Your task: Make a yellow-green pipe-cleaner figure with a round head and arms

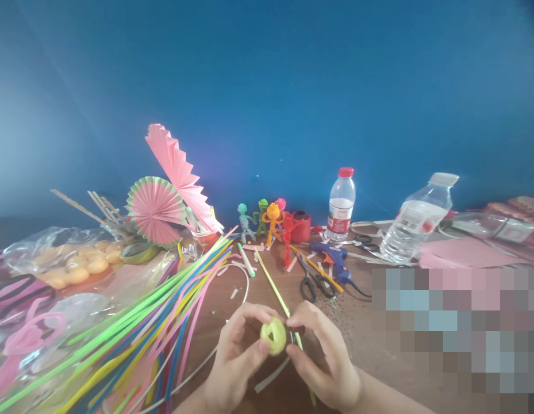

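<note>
My left hand (236, 356) pinches a small coiled ring of yellow-green pipe cleaner (274, 336) between thumb and fingertips; a small opening shows in its middle. Close to the ring's right side is my right hand (325, 353), its thumb and index finger bent near each other. Something small and dark shows at those fingertips, too small to make out. A straight pale yellow-green pipe cleaner (270, 278) runs from the back of the table down behind the right fingers, and its lower end comes out below them.
Loose coloured pipe cleaners (150, 322) spread over the left. Behind the hands are scissors (308, 287), a blue glue gun (332, 256), a marker (246, 261) and small pipe-cleaner figures (273, 221). Two bottles (341, 207) (415, 221) stand at the back right, one tilted.
</note>
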Demonstrator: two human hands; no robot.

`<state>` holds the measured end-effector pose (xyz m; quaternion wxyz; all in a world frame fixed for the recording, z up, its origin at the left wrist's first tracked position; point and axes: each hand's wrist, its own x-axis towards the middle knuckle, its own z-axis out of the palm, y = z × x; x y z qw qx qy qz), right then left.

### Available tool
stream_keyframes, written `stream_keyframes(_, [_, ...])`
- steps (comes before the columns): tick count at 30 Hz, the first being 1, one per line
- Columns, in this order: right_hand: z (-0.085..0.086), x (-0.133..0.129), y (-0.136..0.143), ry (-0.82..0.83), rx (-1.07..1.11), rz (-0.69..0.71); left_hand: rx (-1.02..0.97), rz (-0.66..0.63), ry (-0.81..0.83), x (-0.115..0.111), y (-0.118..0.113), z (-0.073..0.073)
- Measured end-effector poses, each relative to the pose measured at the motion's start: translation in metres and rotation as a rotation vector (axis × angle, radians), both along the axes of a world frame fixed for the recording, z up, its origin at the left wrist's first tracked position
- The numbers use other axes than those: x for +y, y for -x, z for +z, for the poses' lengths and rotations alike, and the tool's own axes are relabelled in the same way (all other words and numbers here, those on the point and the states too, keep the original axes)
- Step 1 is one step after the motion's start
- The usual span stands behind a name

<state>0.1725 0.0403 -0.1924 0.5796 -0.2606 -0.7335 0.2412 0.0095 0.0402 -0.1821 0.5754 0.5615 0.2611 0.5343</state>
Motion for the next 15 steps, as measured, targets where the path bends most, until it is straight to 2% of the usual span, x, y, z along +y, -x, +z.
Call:
stream_keyframes(4, [-0.001,-0.001,0.000,-0.005,-0.017,0.010,-0.232,-0.092,0.157,0.003,-0.006,0.004])
stream_keyframes(8, [-0.002,-0.001,0.000,-0.014,-0.068,0.022,-0.290,-0.110,0.196,0.003,-0.008,0.007])
stream_keyframes(11, [-0.002,-0.001,0.000,0.000,-0.079,0.008,-0.232,-0.095,0.167,-0.001,-0.006,0.005])
stream_keyframes(15, [0.000,-0.001,-0.001,0.030,-0.071,-0.008,0.009,0.028,-0.017,-0.007,-0.002,0.001])
